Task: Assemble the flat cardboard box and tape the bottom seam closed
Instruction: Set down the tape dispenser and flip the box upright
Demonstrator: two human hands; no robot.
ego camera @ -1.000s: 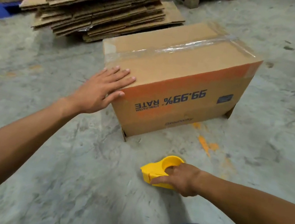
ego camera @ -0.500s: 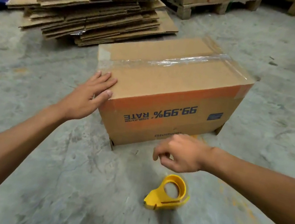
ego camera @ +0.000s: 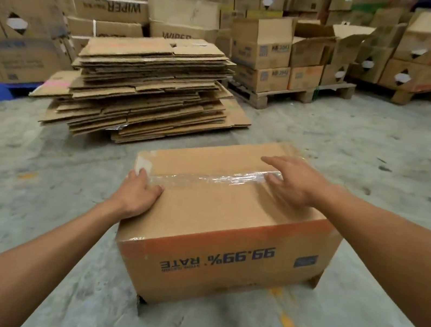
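Note:
The brown cardboard box (ego camera: 216, 220) stands upside down on the concrete floor, its orange band and inverted "99.99% RATE" print facing me. A strip of clear tape (ego camera: 206, 179) runs along the seam on its upper face. My left hand (ego camera: 138, 193) grips the box's left top edge, fingers curled over the tape end. My right hand (ego camera: 293, 185) hovers over the right part of the tape with fingers spread, holding nothing. The yellow tape dispenser is out of view.
A tall stack of flattened cardboard (ego camera: 147, 86) lies just behind the box. Wooden pallets (ego camera: 285, 95) loaded with boxes stand at the back right, and more stacked cartons (ego camera: 18, 24) fill the left. Bare concrete floor (ego camera: 406, 172) lies to the right.
My right hand left the tape dispenser on the floor and rose over the taped seam. My left hand slid onto the box's left top edge. The view tilted up.

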